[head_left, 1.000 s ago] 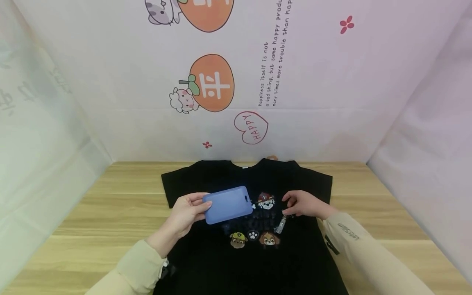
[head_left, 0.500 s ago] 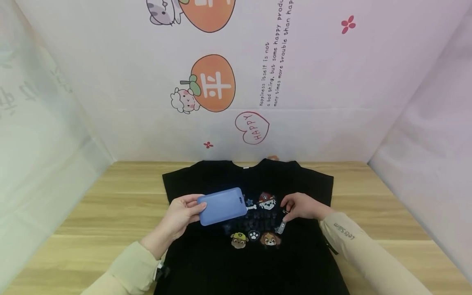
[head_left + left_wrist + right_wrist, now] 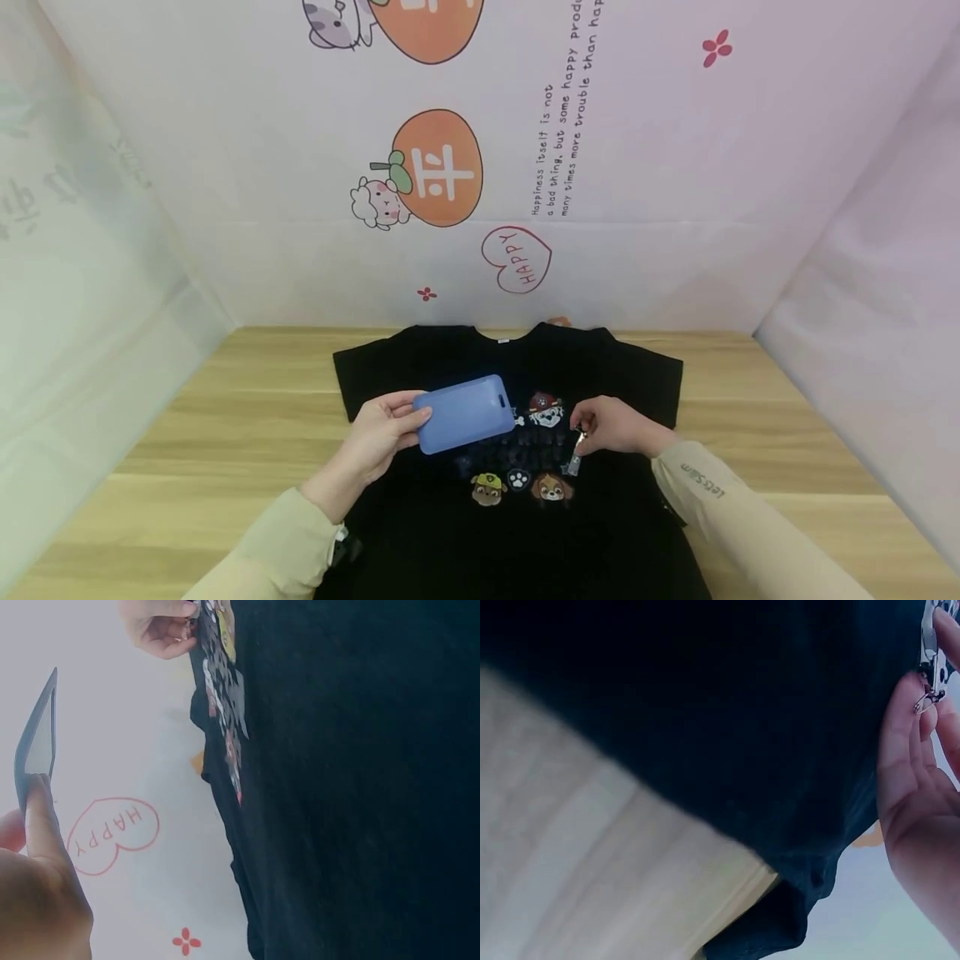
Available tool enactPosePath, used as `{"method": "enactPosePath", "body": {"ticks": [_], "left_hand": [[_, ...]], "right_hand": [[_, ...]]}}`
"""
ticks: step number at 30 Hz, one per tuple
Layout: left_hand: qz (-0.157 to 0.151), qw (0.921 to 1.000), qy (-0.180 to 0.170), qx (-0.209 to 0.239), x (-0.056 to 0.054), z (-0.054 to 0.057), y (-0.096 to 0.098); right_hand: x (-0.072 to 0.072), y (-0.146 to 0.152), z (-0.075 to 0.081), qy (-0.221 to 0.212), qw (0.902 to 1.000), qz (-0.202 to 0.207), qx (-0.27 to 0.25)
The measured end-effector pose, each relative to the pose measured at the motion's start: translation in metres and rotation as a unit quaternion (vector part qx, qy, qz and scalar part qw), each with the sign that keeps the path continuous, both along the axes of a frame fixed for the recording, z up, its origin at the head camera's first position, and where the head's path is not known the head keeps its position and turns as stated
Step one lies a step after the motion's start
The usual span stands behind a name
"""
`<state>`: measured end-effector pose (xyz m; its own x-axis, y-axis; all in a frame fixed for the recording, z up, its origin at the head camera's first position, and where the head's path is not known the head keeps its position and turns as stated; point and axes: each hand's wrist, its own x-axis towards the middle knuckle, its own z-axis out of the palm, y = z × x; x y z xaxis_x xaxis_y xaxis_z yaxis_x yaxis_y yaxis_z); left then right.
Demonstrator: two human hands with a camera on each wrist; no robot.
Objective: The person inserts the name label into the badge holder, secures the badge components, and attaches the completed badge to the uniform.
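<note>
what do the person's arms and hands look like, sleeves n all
The left sleeve and right sleeve are beige; dark lettering runs along the right one. A small dark object, too unclear to name, shows by the left one. The left hand and right hand are bare.

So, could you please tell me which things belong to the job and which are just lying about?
In use, it seems:
blue card holder, in the left hand
small clip, in the right hand

Apparently just there:
black T-shirt, spread beneath
wooden table
printed backdrop
</note>
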<state>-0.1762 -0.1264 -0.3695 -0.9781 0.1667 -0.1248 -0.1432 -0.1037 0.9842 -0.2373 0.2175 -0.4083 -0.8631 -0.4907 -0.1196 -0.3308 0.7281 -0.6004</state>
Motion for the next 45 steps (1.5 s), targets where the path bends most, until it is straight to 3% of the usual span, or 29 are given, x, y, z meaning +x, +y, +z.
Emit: {"method": "enactPosePath", "body": {"ticks": [11, 20, 26, 32, 45], "left_hand": [[-0.009, 0.9996, 0.0, 0.027, -0.001, 0.0, 0.01], [-0.015, 0.9989, -0.004, 0.044, -0.001, 0.0, 0.017], [-0.013, 0.9988, -0.005, 0.047, -0.001, 0.0, 0.02], [-0.011, 0.9988, -0.011, 0.047, -0.002, -0.001, 0.022], [-0.021, 0.9984, -0.008, 0.052, 0.0, -0.002, 0.03]], "right_hand": [[-0.001, 0.003, -0.001, -0.026, 0.9982, 0.017, -0.051], [0.0, 0.006, 0.001, -0.052, 0.9934, -0.025, -0.099], [0.001, 0.009, 0.003, -0.087, 0.9785, -0.071, -0.173], [0.007, 0.008, 0.005, -0.092, 0.9651, -0.108, -0.22], [0.019, -0.004, 0.009, -0.132, 0.9101, -0.168, -0.355]]}}
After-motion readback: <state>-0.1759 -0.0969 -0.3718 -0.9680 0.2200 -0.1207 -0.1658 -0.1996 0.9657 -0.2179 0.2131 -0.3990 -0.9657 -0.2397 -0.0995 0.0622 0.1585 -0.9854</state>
